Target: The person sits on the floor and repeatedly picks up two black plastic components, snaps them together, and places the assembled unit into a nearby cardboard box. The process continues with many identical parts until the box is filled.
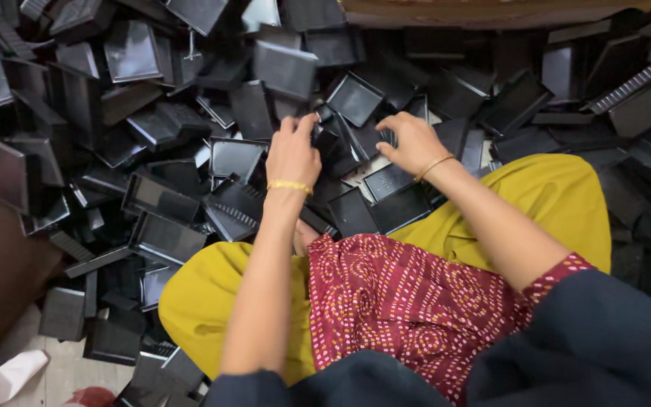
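Hands at centre frame: your left hand (pixel 293 153) reaches into the heap of black plastic trays (pixel 161 197), fingers curled around a small black piece (pixel 325 140); whether it is truly gripped cannot be told. Your right hand (pixel 411 142), just to its right, is half open, fingertips resting on a tray (pixel 374 139). Gold bangles circle both wrists; yellow trousers (pixel 559 188) fill the lower centre

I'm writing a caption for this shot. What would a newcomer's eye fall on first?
First, the heap of black plastic trays filling the upper frame and left side. Next, the left hand and right hand reaching into its middle, each wrist with a gold bangle. Below, mustard-yellow trousers and a red dotted tunic.
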